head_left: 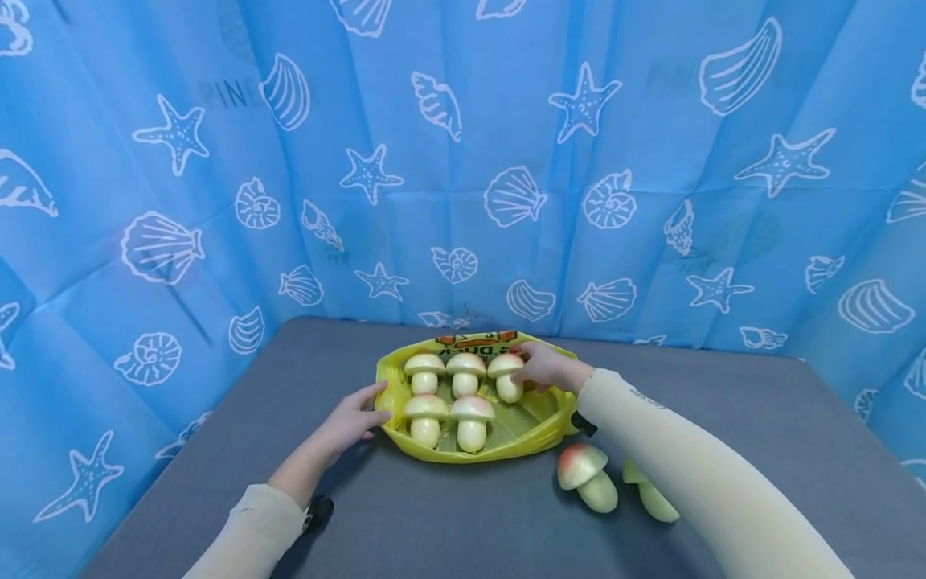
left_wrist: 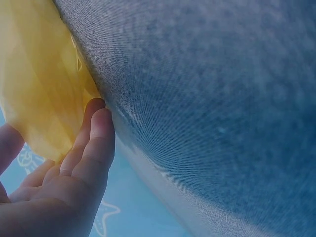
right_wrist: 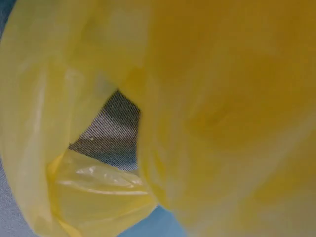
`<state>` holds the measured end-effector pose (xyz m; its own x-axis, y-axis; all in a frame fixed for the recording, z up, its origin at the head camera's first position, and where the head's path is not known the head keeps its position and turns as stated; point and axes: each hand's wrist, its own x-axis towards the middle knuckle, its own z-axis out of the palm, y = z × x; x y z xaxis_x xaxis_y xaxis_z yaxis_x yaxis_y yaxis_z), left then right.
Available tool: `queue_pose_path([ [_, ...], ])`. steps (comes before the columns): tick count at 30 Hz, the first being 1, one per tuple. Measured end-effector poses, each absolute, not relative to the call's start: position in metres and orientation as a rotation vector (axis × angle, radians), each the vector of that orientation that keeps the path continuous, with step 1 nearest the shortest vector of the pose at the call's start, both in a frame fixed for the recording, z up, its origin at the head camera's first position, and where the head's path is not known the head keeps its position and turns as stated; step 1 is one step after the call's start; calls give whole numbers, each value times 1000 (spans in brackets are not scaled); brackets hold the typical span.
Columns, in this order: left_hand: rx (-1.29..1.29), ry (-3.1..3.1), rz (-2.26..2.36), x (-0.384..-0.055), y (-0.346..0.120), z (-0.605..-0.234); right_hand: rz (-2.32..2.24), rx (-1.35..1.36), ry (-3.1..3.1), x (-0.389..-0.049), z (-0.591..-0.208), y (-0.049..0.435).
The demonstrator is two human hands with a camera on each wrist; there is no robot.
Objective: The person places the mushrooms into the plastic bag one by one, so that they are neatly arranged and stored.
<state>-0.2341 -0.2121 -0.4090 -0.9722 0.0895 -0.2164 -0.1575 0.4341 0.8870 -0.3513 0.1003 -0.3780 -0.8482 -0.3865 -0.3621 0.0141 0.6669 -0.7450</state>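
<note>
A yellow plastic bag (head_left: 463,457) lies spread on the table, its mouth facing up. Several toy mushrooms with pale stems and pinkish caps are set inside it in two rows. My right hand (head_left: 546,366) reaches into the bag and holds the mushroom (head_left: 510,389) at the right of the far row. At the bag's left side, my left hand (head_left: 350,416) touches the plastic with fingers extended. The left wrist view shows its fingertips (left_wrist: 102,121) against the yellow film. Yellow plastic (right_wrist: 227,98) fills most of the right wrist view and hides the right hand there.
Two more toy mushrooms lie on the table right of the bag: one with a red cap (head_left: 582,474), the other (head_left: 654,498) partly behind the right sleeve. A dark grey cloth covers the table (head_left: 289,362). Blue curtains (head_left: 463,161) with white shell prints hang behind and beside it.
</note>
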Motion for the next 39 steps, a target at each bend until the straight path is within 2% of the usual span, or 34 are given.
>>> queue_pose_path([
  [21,-54,2464,1565,-233,-212,-409,-1097,-252,2404,-342,-373,106],
  [39,-50,2477,1575,-230,-210,-409,-1267,-330,2294,-311,-339,146],
])
